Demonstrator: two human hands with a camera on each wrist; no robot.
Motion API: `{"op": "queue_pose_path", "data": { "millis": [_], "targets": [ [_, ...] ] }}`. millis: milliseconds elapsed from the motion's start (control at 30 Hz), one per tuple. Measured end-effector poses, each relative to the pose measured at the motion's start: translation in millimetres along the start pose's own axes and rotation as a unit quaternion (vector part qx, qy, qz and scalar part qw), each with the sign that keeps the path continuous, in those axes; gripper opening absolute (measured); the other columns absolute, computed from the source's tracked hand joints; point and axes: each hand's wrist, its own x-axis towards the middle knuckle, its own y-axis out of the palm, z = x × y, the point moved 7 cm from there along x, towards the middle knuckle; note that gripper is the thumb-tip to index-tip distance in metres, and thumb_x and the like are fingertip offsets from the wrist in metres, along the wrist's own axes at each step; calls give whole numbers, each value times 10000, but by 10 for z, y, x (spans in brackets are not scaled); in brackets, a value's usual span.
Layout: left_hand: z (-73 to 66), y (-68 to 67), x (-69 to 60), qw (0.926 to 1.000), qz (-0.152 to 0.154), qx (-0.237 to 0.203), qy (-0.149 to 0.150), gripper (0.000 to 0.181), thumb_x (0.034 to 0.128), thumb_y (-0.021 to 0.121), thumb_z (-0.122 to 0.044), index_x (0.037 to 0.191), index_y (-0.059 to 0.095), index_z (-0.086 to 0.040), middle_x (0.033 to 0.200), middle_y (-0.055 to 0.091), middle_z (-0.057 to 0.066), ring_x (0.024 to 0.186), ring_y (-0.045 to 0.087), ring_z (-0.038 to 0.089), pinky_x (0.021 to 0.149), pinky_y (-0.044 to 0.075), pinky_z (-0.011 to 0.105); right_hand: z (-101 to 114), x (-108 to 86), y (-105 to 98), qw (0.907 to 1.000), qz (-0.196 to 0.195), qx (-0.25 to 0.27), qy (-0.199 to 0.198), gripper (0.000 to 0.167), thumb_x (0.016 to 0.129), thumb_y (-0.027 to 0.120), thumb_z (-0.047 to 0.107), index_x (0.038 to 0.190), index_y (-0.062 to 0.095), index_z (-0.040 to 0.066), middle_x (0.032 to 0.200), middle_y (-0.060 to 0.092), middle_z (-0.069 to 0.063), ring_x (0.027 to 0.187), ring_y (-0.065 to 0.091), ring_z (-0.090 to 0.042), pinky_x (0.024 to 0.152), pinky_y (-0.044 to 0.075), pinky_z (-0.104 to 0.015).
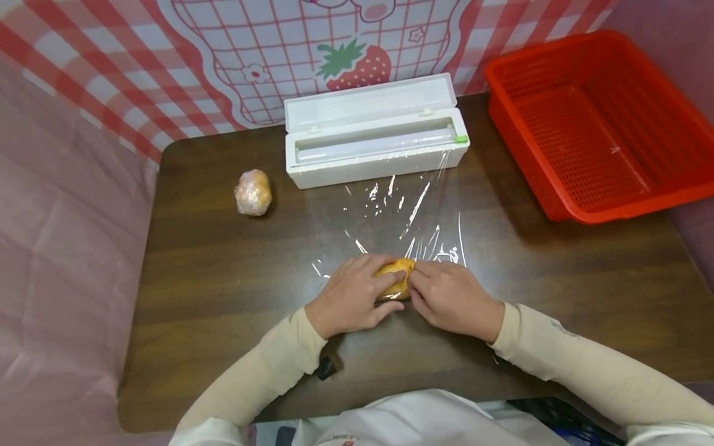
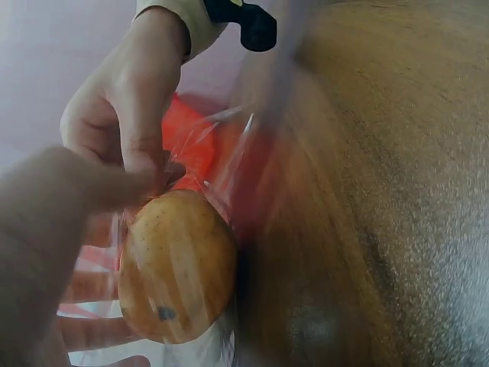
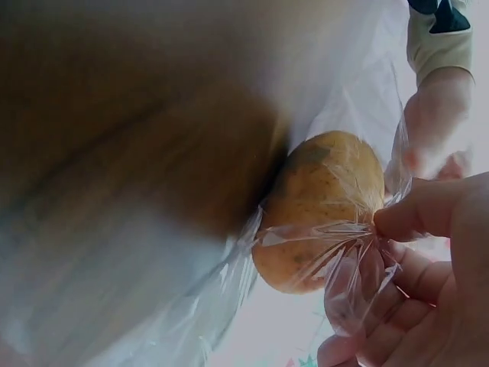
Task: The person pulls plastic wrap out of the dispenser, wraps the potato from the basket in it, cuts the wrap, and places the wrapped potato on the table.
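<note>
A yellow-brown potato (image 1: 398, 267) lies on clear cling film (image 1: 385, 217) near the front of the table. Spread over its left side, my left hand (image 1: 351, 294) holds it with fingers and thumb around it. My right hand (image 1: 454, 297) pinches gathered film at the potato's right end. The right wrist view shows film pleats bunched between thumb and fingers of that hand (image 3: 435, 283), against the potato (image 3: 321, 191). In the left wrist view, film covers the potato (image 2: 179, 264). From the white dispenser box (image 1: 379, 170), lid raised, the film runs toward my hands.
A film-wrapped roundish item (image 1: 253, 193) sits at the table's left. At the back right stands a red plastic basket (image 1: 521, 148). A checked backdrop (image 1: 139, 80) rises behind the brown wooden table (image 1: 201, 272). A small black object (image 1: 325, 368) shows beside my left wrist.
</note>
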Motion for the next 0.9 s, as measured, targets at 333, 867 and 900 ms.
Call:
{"op": "queue_pose_path", "data": {
  "millis": [333, 867, 900],
  "targets": [
    [1, -29, 8, 9996, -276, -105, 41, 257, 950, 693, -229, 1193, 749, -167, 1299, 633, 127, 1164, 608, 278, 920, 522, 444, -130, 56, -64, 9997, 205, -98, -1, 130, 859, 716, 167, 797, 621, 104, 760, 549, -18, 626, 560, -199, 570, 507, -394],
    [119, -63, 85, 9964, -447, -691, -224, 185, 915, 740, -178, 1088, 797, -149, 1202, 681, 89, 1067, 640, 247, 885, 537, 379, 251, -60, -33, 9930, -125, -507, -1062, 392, 1068, 336, 174, 988, 704, 66, 1174, 639, -178, 1044, 608, -368, 837, 501, -480],
    [126, -60, 97, 9962, -400, -741, -233, 182, 920, 737, -185, 1087, 796, -141, 1200, 681, 90, 1063, 642, 250, 888, 536, 382, 222, -64, -14, 9937, -132, -555, -967, 381, 1072, 348, 182, 1013, 707, 68, 1198, 634, -184, 1064, 607, -375, 843, 503, -489]
  ]
}}
